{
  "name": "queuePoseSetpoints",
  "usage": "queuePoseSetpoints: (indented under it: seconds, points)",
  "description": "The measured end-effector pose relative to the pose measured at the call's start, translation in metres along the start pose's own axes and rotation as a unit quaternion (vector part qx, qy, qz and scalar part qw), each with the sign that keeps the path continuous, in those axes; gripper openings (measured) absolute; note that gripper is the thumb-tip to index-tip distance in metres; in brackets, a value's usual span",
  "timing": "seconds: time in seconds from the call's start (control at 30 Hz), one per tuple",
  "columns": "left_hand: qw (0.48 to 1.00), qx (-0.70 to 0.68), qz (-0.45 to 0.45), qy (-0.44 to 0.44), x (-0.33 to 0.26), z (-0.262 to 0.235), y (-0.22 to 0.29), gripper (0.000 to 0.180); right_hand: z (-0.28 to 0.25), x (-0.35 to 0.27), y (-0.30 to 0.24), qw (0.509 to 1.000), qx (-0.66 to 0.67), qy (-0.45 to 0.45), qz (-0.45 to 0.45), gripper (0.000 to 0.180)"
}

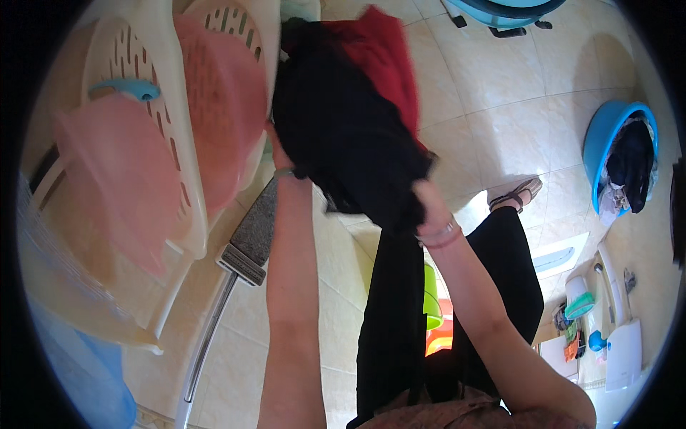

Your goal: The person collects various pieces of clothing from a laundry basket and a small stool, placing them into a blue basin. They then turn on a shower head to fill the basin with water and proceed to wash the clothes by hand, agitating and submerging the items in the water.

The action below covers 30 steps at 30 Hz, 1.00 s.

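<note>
A bundle of black cloth [343,121] hangs in front of me, bunched and slightly blurred; its exact kind of garment cannot be made out. My right hand [431,206] is closed on its lower right end. At its left edge, my left hand [279,149] grips the cloth, with most of the fingers hidden behind the folds. A red cloth [386,61] shows behind and beside the black one, toward the far side.
A white slotted rack [187,171] with pink basins [221,107] stands at left, beside a grey flat mop [250,239]. A blue tub [597,150] of clothes sits at right. Another blue basin [507,11] is at the far edge. A green bucket [431,300] stands behind my legs.
</note>
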<state>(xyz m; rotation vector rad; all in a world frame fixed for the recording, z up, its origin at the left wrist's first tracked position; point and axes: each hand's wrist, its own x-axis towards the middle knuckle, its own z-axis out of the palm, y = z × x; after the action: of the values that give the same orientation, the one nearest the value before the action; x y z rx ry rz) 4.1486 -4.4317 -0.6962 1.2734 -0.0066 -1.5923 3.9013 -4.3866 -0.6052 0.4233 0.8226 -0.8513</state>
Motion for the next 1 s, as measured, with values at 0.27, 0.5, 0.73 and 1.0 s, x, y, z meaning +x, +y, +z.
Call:
queuePoseSetpoints:
  seconds: [0.27, 0.5, 0.73, 1.0]
  points:
    - [0.991, -0.009, -0.107, -0.079, -0.052, 0.056, -0.03, 0.067, -0.054, -0.044, -0.035, 0.994, -0.003, 0.062, 0.094, 0.057]
    - [0.906, -0.145, -0.288, -0.274, -0.102, 0.104, -0.074, 0.06, -0.138, -0.126, -0.046, 0.982, 0.126, -0.128, 0.053, 0.053]
    - [0.846, -0.152, -0.417, -0.295, -0.097, 0.222, -0.148, 0.056, -0.208, -0.229, -0.132, 0.986, 0.09, 0.067, -0.122, 0.053]
    - [0.864, 0.279, -0.349, -0.234, -0.138, 0.4, -0.243, 0.06, -0.239, -0.316, -0.228, 0.917, 0.029, 0.115, -0.38, 0.045]
